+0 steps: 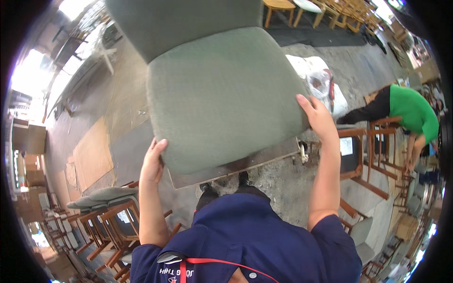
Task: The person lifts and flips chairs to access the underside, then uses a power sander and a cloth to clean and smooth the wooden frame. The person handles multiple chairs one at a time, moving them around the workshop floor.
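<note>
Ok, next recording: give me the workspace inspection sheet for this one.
Surface: rough grey concrete floor, with flat cardboard sheets on the left.
Job's things: green upholstered chair, held up by the sides of its seat.
Clutter: plastic bag on the floor past the chair.
Grips: left hand and right hand each clasp a seat edge.
Cables: nothing seen.
Surroundings: wooden chair frames at right, stacked chairs lower left, a person in a green shirt bent over at right.
</note>
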`<state>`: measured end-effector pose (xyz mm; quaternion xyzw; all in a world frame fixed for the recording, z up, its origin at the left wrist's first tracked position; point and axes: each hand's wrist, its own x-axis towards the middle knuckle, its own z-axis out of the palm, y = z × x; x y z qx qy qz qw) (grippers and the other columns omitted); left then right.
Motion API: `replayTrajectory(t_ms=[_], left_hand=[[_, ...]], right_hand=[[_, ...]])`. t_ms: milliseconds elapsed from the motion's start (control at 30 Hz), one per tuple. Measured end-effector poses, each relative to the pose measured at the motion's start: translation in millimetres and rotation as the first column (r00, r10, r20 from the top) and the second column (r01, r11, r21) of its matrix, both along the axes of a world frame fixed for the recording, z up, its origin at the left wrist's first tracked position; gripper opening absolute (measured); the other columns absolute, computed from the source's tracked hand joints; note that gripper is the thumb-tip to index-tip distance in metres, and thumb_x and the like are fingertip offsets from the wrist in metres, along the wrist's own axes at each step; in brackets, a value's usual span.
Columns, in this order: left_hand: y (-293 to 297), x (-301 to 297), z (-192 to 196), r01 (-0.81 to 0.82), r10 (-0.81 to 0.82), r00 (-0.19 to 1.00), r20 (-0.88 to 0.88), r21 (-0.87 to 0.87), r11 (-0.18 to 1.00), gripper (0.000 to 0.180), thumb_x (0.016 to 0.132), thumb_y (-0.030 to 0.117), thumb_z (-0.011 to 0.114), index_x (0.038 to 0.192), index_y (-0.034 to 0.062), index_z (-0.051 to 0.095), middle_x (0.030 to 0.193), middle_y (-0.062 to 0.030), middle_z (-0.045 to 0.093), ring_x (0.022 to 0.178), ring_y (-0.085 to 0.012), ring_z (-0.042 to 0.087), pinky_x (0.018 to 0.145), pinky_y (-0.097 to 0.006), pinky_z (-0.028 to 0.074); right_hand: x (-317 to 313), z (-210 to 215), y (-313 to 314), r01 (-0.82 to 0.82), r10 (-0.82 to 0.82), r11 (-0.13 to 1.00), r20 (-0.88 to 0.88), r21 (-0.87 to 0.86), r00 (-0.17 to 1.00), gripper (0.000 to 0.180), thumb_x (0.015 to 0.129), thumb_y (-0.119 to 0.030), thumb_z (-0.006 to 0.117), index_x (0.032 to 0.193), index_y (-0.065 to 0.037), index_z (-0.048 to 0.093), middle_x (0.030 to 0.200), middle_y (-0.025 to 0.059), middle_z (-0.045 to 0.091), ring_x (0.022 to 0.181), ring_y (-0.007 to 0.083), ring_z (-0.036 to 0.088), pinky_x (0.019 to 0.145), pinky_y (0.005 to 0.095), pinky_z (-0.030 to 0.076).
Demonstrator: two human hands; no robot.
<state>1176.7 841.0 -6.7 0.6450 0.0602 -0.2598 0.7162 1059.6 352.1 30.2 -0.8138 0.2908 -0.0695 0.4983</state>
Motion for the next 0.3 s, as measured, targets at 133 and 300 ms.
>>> replayTrajectory(t_ms=[133,300], left_hand=[[-5,9,-6,-0.031,0.028,0.999,-0.04,-0.072,0.997,0.08,0.099,0.036,0.077,0.162,-0.0024,0.044,0.158,-0.0186,0.057,0.147,-0.0317,0.054,0.123,-0.044,0.043],[-14,12,5,-0.038,0.038,0.999,-0.023,-0.001,0.999,0.09,0.096,0.036,0.079,0.167,-0.0014,0.038,0.161,-0.0216,0.052,0.151,-0.0362,0.05,0.125,-0.05,0.04]], right_hand=[[1,-18,-18,0.025,-0.027,0.998,0.052,0.052,0.998,0.091,0.096,-0.068,0.076,0.135,0.013,0.068,0.117,0.0254,0.077,0.111,0.0285,0.073,0.098,0.0391,0.055],[-1,19,-20,-0.043,0.07,0.985,-0.158,0.168,0.985,0.096,0.092,-0.073,0.077,0.141,0.009,0.067,0.119,0.028,0.075,0.108,0.024,0.074,0.094,0.0344,0.056]])
